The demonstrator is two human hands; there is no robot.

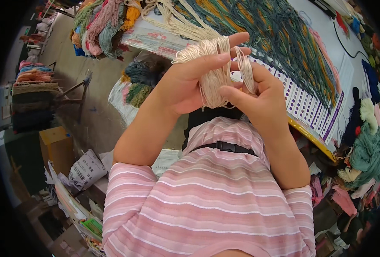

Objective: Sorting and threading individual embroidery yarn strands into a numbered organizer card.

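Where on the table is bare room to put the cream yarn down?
One bare patch: the white top at the far right, between the green strands and the black cable. The dotted chart is partly free. Crowded: skeins far left, yarn piles right.

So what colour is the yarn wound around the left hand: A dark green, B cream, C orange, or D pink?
B: the yarn looped over the left hand is cream, and the right hand pinches a strand of the same bundle.
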